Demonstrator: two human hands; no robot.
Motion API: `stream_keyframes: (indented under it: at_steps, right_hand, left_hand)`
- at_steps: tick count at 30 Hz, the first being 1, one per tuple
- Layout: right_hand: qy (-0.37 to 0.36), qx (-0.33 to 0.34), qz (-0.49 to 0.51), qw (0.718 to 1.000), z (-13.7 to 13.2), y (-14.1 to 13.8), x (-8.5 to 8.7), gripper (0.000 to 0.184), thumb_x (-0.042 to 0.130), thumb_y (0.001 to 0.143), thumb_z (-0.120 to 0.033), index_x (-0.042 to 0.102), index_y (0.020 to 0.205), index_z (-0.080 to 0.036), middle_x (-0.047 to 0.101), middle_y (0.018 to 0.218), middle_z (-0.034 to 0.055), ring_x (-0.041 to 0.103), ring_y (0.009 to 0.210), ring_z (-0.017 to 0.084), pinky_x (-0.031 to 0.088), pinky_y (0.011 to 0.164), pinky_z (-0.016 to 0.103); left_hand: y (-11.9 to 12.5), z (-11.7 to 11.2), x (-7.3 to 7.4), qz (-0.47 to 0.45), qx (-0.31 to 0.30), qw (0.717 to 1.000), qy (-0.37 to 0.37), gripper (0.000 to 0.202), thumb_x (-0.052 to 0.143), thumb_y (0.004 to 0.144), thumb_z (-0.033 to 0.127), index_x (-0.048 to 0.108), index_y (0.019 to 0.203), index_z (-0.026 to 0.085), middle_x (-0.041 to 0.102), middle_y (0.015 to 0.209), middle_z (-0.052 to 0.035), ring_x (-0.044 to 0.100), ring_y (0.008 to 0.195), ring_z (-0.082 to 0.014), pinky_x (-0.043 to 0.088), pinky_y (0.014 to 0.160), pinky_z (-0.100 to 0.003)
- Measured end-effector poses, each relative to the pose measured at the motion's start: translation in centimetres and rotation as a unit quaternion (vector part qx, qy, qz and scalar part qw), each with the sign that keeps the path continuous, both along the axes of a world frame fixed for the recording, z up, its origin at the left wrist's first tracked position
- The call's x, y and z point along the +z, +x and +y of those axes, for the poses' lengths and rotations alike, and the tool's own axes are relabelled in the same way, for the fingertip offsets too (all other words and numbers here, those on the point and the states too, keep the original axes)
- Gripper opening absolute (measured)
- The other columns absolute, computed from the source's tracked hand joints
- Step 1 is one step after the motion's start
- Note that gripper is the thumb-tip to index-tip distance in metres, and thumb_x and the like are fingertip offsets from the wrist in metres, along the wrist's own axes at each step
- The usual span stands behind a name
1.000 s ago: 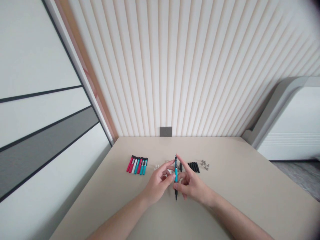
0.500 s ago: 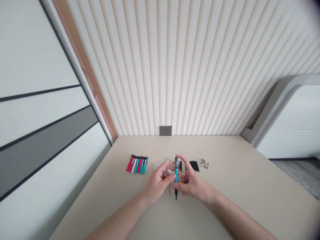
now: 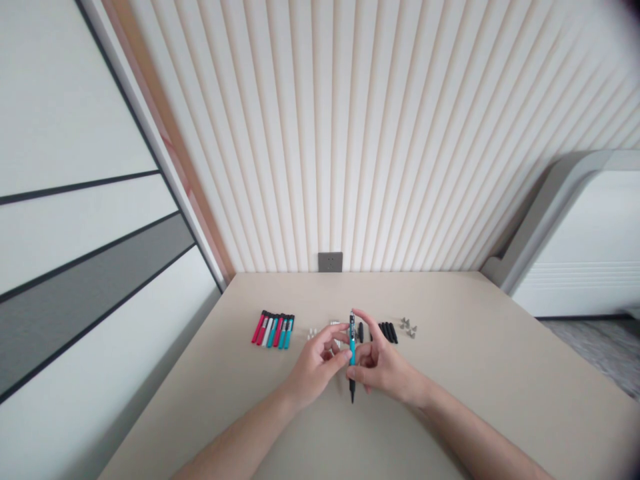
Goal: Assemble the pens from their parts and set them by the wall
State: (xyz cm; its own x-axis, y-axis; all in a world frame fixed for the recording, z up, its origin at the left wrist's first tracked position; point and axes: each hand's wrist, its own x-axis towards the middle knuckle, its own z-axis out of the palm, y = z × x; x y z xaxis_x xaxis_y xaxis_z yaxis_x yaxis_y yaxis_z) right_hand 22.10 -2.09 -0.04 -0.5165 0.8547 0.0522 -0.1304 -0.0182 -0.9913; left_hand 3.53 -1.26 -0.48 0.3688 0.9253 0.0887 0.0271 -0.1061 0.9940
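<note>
Beige tabletop (image 3: pixel 450 347): left hand (image 3: pixel 317 365) and right hand (image 3: pixel 383 368) pinch a slender teal-and-black plastic pen (image 3: pixel 352 350); light, stiff, best held mid-barrel.

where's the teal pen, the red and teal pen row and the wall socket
teal pen (image 3: pixel 353 349), head view, on its barrel
red and teal pen row (image 3: pixel 273 331), head view, on its middle
wall socket (image 3: pixel 331 262), head view, on its faceplate

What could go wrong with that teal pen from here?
The teal pen seems held only in a light fingertip grip by the right hand, so it could slip and roll. The small white parts lie close to the left hand and could get knocked.
</note>
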Motion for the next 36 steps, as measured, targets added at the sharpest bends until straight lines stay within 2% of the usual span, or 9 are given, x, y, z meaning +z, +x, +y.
stream_keyframes:
  at_steps: [4,15,19,25,26,28,31,33,36]
  right_hand:
    - [-0.003,0.003,-0.007,1.0,-0.1,0.0,0.1,0.09,0.073,0.08,-0.026,0.01,0.143,-0.034,0.058,0.072,-0.0077,0.049,0.049,0.006,0.044,0.044,0.016]
    - [0.011,0.004,-0.03,0.999,-0.2,0.0,0.3,0.089,0.07,0.083,-0.033,0.006,0.145,-0.031,0.056,0.068,-0.0087,0.047,0.046,0.006,0.038,0.044,0.017]
    - [0.056,-0.035,-0.075,0.995,-0.1,-0.4,-0.2,0.097,0.068,0.084,-0.032,-0.004,0.149,-0.03,0.05,0.063,-0.0105,0.044,0.048,0.007,0.033,0.046,0.017]
    - [0.118,-0.074,-0.149,0.979,0.0,-0.6,-1.0,0.096,0.066,0.083,-0.027,0.0,0.152,-0.029,0.054,0.07,-0.0074,0.048,0.056,0.009,0.04,0.054,0.021]
    - [0.123,-0.079,-0.154,0.977,0.1,-0.6,-1.0,0.093,0.066,0.082,-0.027,0.005,0.152,-0.029,0.056,0.073,-0.0062,0.05,0.057,0.01,0.041,0.055,0.022]
    - [0.141,-0.093,-0.172,0.971,0.2,-0.6,-0.7,0.076,0.066,0.082,-0.029,0.026,0.147,-0.029,0.058,0.076,-0.0041,0.051,0.057,0.01,0.042,0.055,0.022]
    - [0.184,-0.138,-0.217,0.949,0.5,-0.3,0.0,0.036,0.061,0.085,-0.034,0.06,0.119,-0.025,0.06,0.074,-0.001,0.051,0.059,0.012,0.042,0.055,0.024]
    - [0.206,-0.206,-0.242,0.926,1.2,0.4,0.3,0.026,0.058,0.087,-0.037,0.067,0.106,-0.023,0.062,0.074,0.0011,0.052,0.061,0.014,0.043,0.057,0.026]
    - [0.227,-0.326,-0.28,0.874,3.4,2.9,0.4,0.03,0.052,0.09,-0.041,0.067,0.106,-0.02,0.066,0.081,0.0041,0.055,0.062,0.016,0.045,0.062,0.03]
  left_hand:
    - [0.0,0.0,0.0,0.003,-0.004,1.0,0.003,0.046,0.066,0.084,0.031,0.054,0.127,0.022,0.063,0.107,-0.0064,0.056,0.078,-0.013,0.045,0.068,-0.024]
    - [0.1,-0.1,0.8,0.019,0.0,1.0,-0.011,0.042,0.067,0.082,0.036,0.061,0.12,0.018,0.065,0.091,-0.0046,0.058,0.078,-0.0155,0.045,0.069,-0.025]
    - [0.1,0.0,0.4,0.019,0.012,1.0,-0.02,0.047,0.066,0.082,0.04,0.06,0.121,0.015,0.065,0.093,-0.0062,0.058,0.078,-0.016,0.047,0.07,-0.026]
    - [0.3,0.2,0.0,-0.02,0.013,0.999,-0.03,0.041,0.069,0.081,0.036,0.061,0.116,0.016,0.066,0.094,-0.0054,0.058,0.076,-0.0149,0.046,0.067,-0.025]
    - [0.3,0.3,0.1,-0.028,0.015,0.999,-0.031,0.039,0.068,0.082,0.036,0.061,0.115,0.016,0.066,0.094,-0.0055,0.058,0.075,-0.0145,0.046,0.066,-0.024]
    - [0.2,0.4,0.4,-0.035,0.028,0.998,-0.035,0.037,0.066,0.084,0.036,0.061,0.115,0.016,0.067,0.096,-0.0065,0.059,0.074,-0.014,0.045,0.062,-0.022]
    - [-0.1,0.5,0.8,-0.017,0.065,0.997,-0.028,0.038,0.062,0.087,0.038,0.059,0.118,0.017,0.068,0.1,-0.009,0.061,0.077,-0.0161,0.045,0.059,-0.022]
    - [-0.3,0.5,0.8,0.024,0.091,0.995,0.013,0.036,0.057,0.09,0.038,0.059,0.119,0.018,0.069,0.102,-0.0096,0.062,0.078,-0.0168,0.047,0.06,-0.023]
    - [-0.5,0.2,0.7,0.137,0.086,0.976,0.144,0.024,0.053,0.093,0.033,0.065,0.11,0.02,0.07,0.098,-0.0075,0.061,0.069,-0.0151,0.049,0.063,-0.025]
